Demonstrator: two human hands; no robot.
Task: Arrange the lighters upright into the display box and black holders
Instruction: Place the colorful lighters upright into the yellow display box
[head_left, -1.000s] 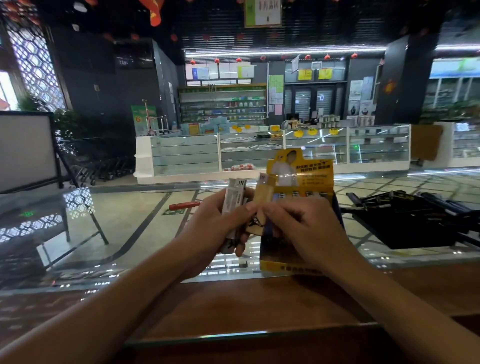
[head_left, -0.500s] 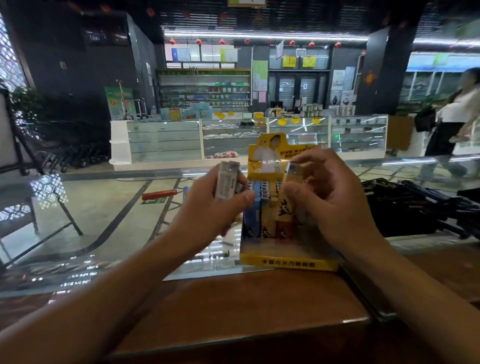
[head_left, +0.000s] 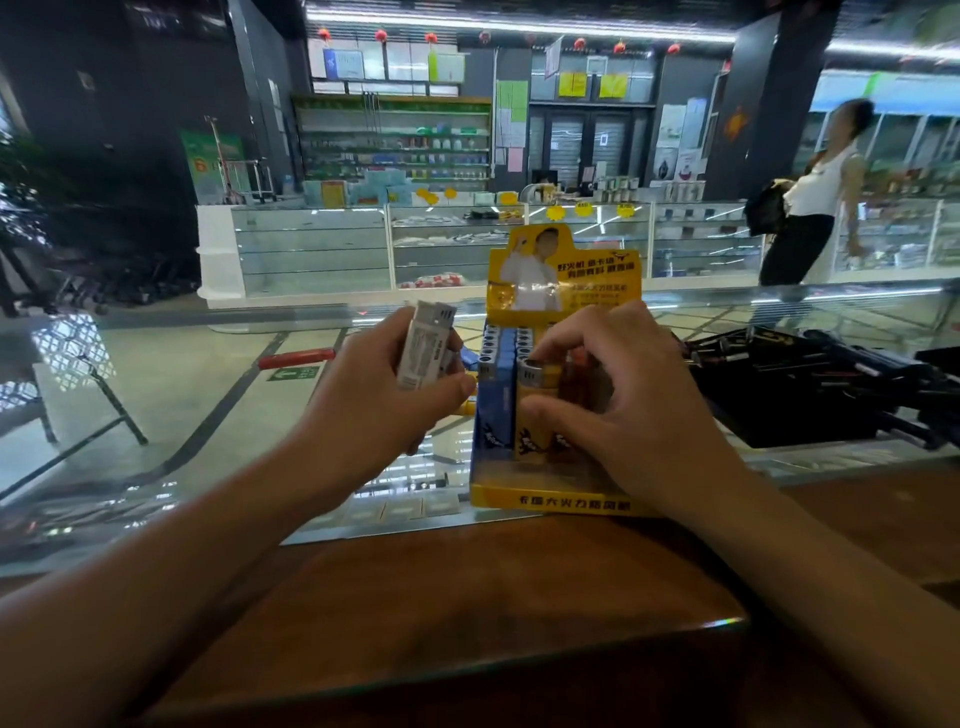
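Right hand (head_left: 644, 410) fingers (head_left: 558, 345) pinch yellow lighter (head_left: 537, 395) (upright) in display box (head_left: 550, 499).

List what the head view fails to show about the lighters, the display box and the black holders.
- Right side of the display box: hidden behind the right hand, so its fill is unknown.
- Yellow lighter: base hidden; seating unclear.
- White lighter: lower end covered by the left hand.
- Black holders: dark and blurred; contents unreadable.

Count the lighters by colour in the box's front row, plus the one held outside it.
Blue lighter: 1
Yellow lighter: 1
Orange lighter: 1, partly behind the right hand
White lighter, in the left hand: 1
Total: 4
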